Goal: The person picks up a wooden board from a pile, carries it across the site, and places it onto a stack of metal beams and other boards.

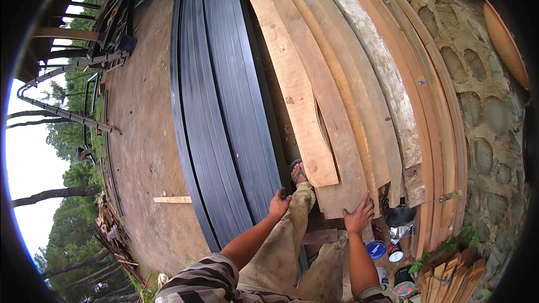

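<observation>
My right hand (359, 214) rests with fingers spread on the near end of a broad wooden plank (342, 188), at its right corner. This plank lies lengthwise among several others, beside a paler board (303, 134) with a wavy edge. My left hand (279, 205) is held near my knee, next to the near right corner of the dark ribbed metal sheets (219, 95). Its thumb stands apart from the fingers, and nothing shows in it. My sandalled foot (299, 173) is in the gap between the sheets and the boards.
Paint cans (376, 249) and a black pan-like container (400, 216) stand right of my legs. Bundled wood pieces (452, 278) lie near a stone wall (485, 112). Left are bare dirt ground (140, 112), a short wood strip (172, 200) and a ladder (67, 113).
</observation>
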